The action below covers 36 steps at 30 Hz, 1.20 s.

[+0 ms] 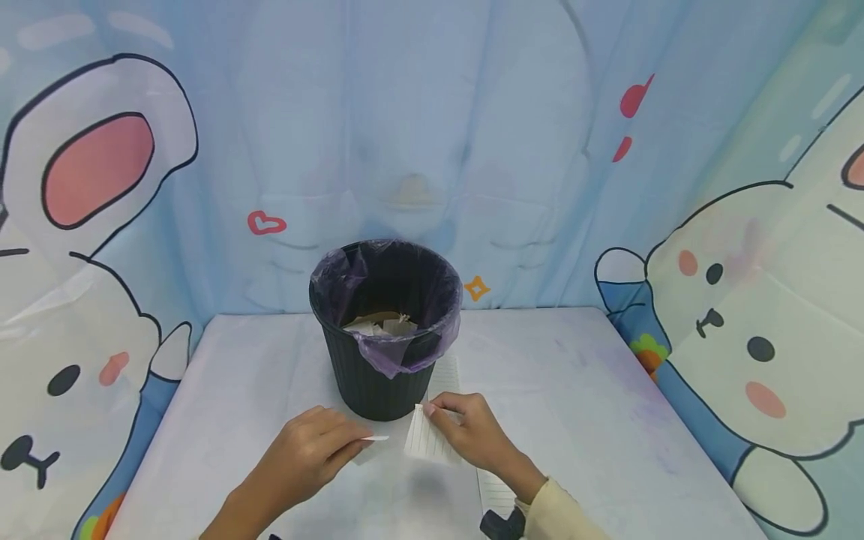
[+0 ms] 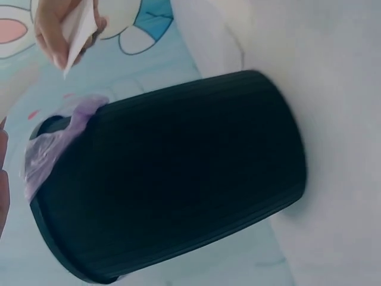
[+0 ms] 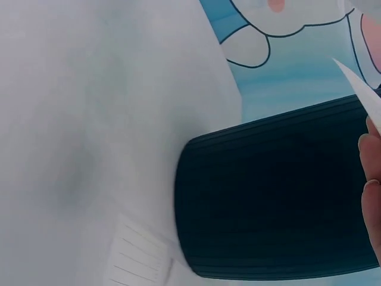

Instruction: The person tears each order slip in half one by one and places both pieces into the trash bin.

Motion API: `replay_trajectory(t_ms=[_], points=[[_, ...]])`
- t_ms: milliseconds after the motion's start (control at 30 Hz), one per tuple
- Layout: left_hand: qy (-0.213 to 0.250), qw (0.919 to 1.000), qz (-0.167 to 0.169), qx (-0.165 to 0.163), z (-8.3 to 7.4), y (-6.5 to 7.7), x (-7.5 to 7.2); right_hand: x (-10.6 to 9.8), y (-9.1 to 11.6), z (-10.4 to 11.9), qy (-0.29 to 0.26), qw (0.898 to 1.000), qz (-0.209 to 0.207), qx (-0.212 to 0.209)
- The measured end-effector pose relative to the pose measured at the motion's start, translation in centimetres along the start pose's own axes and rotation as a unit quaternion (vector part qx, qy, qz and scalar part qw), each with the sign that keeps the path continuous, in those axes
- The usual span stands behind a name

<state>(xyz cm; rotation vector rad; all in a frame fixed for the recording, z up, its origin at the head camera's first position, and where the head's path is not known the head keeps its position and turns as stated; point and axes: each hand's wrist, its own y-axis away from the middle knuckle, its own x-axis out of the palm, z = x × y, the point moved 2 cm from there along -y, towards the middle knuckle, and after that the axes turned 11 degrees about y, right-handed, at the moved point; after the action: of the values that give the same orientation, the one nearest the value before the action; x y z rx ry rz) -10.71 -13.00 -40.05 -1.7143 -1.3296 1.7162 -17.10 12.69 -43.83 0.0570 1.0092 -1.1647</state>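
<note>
My left hand [image 1: 313, 454] pinches a small piece of white paper [image 1: 378, 438], seen nearly edge-on in the head view. A piece of lined paper [image 1: 425, 441] is pinched between the thumb and fingers of my right hand [image 1: 475, 435]; it hangs tilted in front of the bin's base. Both hands are apart, above the table and on the near side of a black ribbed trash bin [image 1: 378, 379]. In the right wrist view the paper [image 3: 364, 92] shows as a pointed white corner above the fingers [image 3: 372, 208].
A purple plastic liner [image 1: 398, 352] folds over the bin's rim, with paper scraps [image 1: 398, 326] inside. Lined paper lies flat beside the bin and under the right forearm [image 1: 496, 491]. A white cloth covers the table [image 1: 560, 390]; a cartoon-printed curtain [image 1: 405, 112] stands behind.
</note>
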Motion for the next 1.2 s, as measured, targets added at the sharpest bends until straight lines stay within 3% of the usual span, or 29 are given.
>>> replay_trajectory(t_ms=[233,433,567,700,900,1067,1200], points=[[-0.027,0.9996,-0.011,0.007,1.5,-2.4,-1.9,-2.4,-1.3,2.0,0.007,0.997,-0.028,-0.069],[-0.037,0.9991,-0.021,-0.002,3.0,-4.6,-4.2,-5.5,-3.3,4.0,0.019,0.987,-0.079,-0.141],[-0.050,0.9979,-0.041,0.003,3.8,-5.9,-5.5,-7.3,-5.2,4.7,0.034,0.979,-0.126,-0.158],[-0.063,0.9964,-0.056,0.015,4.7,-7.0,-6.2,-8.4,-7.1,4.7,0.045,0.976,-0.167,-0.133],[-0.059,0.9963,-0.062,-0.006,6.2,-8.0,-6.6,-9.3,-9.4,4.2,0.035,0.979,-0.185,-0.077],[-0.042,0.9949,-0.071,-0.059,7.4,-8.6,-6.5,-9.5,-11.0,4.0,0.043,0.981,-0.190,-0.026],[-0.028,0.9892,-0.075,-0.123,8.4,-9.3,-6.3,-9.4,-12.5,3.5,0.005,0.982,-0.189,0.021]])
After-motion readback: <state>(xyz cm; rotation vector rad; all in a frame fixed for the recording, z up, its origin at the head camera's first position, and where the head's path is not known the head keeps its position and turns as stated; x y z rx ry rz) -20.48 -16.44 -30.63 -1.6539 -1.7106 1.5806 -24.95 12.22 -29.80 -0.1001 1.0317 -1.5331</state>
